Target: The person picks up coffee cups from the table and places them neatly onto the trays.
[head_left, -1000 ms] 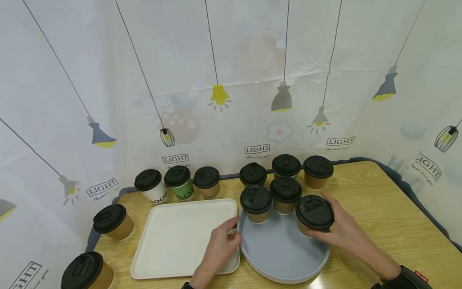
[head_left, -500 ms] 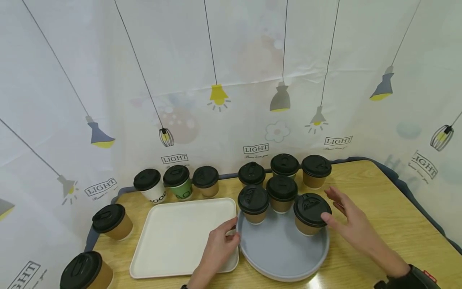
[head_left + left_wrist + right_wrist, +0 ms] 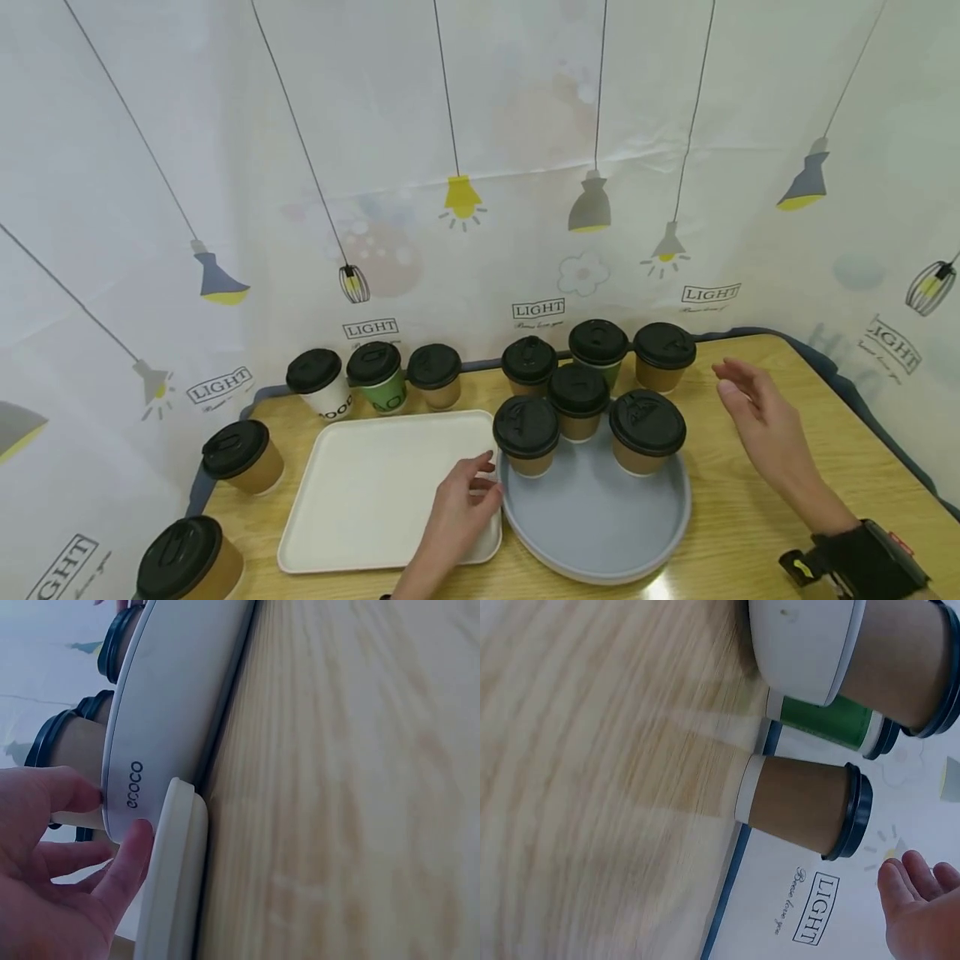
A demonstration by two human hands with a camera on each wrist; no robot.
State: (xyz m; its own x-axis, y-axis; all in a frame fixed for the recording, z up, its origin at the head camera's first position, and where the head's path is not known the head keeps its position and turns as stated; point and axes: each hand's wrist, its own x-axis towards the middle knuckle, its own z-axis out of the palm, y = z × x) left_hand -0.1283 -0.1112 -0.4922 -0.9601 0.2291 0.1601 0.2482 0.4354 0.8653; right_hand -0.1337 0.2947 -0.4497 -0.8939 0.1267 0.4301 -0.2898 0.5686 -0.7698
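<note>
A round grey turntable (image 3: 600,533), marked "ecoco" on its side, carries three brown paper coffee cups with black lids: a left cup (image 3: 527,437), a middle cup (image 3: 579,402) and a right cup (image 3: 647,432). My left hand (image 3: 459,510) is at the turntable's left edge. In the left wrist view its fingertips (image 3: 140,829) touch the turntable's side wall, fingers relaxed. To the right of the turntable, my right hand (image 3: 767,429) is held over the wooden table with nothing in it, apart from the cups.
A cream rectangular tray (image 3: 375,500) lies left of the turntable. Behind it stand a white cup (image 3: 322,396), a green cup (image 3: 384,387) and a brown cup (image 3: 437,379). More lidded cups stand behind the turntable, including a brown one (image 3: 802,802). Two brown cups (image 3: 243,458) are far left.
My right hand has let go of the right cup and moved away to the right. The turntable has turned slightly: the right cup moved back, the left cup nearer. My left hand stayed at the edge.
</note>
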